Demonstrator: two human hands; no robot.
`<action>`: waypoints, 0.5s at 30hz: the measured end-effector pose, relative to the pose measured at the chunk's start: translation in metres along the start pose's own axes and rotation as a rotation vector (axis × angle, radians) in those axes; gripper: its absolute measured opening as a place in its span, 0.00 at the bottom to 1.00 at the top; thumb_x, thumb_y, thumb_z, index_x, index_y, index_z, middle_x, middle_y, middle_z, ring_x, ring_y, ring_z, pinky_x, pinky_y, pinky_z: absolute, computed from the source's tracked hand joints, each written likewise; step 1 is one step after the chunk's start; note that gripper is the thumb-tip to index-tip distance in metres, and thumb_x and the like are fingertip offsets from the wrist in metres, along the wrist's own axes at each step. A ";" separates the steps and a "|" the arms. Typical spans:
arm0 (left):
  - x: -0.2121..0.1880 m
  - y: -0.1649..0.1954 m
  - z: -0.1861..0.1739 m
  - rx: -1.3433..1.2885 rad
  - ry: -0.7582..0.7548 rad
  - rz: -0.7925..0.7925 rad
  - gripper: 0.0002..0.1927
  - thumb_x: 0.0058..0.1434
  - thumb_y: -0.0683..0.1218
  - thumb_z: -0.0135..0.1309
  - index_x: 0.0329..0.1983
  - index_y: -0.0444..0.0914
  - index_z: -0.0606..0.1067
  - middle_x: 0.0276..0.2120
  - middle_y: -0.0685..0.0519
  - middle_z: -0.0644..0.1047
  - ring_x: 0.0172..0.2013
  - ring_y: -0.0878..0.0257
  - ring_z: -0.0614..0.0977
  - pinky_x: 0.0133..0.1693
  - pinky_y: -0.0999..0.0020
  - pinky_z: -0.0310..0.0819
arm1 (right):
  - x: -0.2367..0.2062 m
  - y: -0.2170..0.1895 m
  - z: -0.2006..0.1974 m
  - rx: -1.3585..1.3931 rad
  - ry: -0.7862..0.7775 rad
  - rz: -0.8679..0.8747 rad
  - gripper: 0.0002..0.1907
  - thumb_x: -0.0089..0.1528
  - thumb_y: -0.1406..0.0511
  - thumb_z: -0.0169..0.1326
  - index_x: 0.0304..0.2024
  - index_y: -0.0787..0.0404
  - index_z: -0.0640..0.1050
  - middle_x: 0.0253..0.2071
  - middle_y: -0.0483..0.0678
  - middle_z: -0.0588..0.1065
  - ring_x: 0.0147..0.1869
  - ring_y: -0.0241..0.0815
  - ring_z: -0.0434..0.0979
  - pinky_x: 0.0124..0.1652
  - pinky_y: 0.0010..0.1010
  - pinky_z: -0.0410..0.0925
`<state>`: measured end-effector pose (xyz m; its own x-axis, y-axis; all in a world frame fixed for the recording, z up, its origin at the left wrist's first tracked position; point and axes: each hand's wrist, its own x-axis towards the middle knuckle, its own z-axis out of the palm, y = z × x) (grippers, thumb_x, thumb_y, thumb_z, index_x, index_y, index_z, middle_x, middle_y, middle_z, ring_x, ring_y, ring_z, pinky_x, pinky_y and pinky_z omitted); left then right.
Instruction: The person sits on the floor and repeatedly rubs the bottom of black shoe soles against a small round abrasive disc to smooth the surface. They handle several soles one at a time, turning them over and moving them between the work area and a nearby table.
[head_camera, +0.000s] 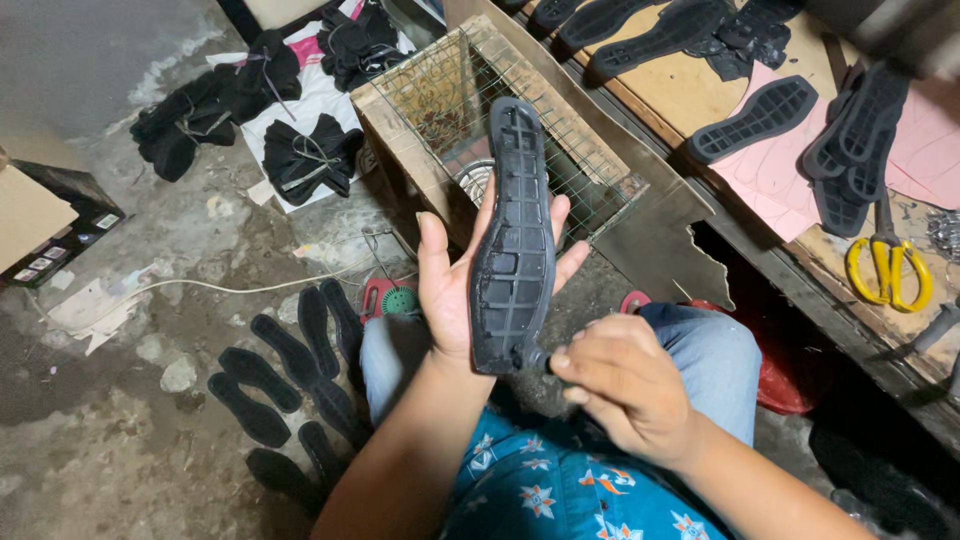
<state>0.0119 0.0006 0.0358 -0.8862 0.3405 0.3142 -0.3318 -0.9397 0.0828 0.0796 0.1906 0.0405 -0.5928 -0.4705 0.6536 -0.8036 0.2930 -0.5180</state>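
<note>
Near centre, above the lap | left hand (448, 290) grasps upright black shoe sole (515, 240) | right hand (622, 385) pinches its lower end | wire cage (480, 90) behind.

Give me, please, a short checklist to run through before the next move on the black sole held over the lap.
1. Left hand grips the black sole from behind, upright: ok.
2. Right hand pinches the sole's lower end: ok.
3. Ribbed inner face of the sole turned toward the camera: ok.
4. Any tool in the right hand: cannot tell, fingers hide it.
5. Yellow scissors lie on the bench, apart from both hands: ok.
</note>
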 end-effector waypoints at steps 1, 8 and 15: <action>-0.003 -0.001 0.001 0.000 0.007 -0.015 0.48 0.69 0.76 0.32 0.84 0.49 0.43 0.78 0.53 0.54 0.76 0.52 0.55 0.74 0.40 0.45 | 0.001 0.004 -0.001 -0.017 0.039 0.058 0.15 0.62 0.67 0.61 0.51 0.60 0.78 0.48 0.47 0.78 0.53 0.49 0.76 0.56 0.40 0.68; -0.021 -0.001 0.006 0.039 0.087 -0.074 0.49 0.68 0.76 0.30 0.84 0.46 0.43 0.77 0.50 0.54 0.76 0.53 0.56 0.74 0.42 0.45 | -0.010 0.009 -0.007 0.047 -0.037 0.021 0.14 0.63 0.67 0.61 0.51 0.62 0.78 0.46 0.47 0.78 0.51 0.49 0.76 0.52 0.39 0.68; -0.037 -0.002 0.003 -0.082 -0.019 -0.150 0.47 0.75 0.76 0.30 0.83 0.42 0.44 0.75 0.46 0.56 0.74 0.55 0.61 0.69 0.49 0.54 | -0.007 0.023 -0.013 0.015 0.127 0.227 0.12 0.65 0.68 0.57 0.51 0.64 0.78 0.47 0.49 0.77 0.52 0.49 0.75 0.54 0.39 0.68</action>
<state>0.0467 -0.0103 0.0268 -0.8187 0.4753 0.3223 -0.4856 -0.8726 0.0533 0.0647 0.2116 0.0315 -0.7607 -0.2856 0.5829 -0.6487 0.3664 -0.6671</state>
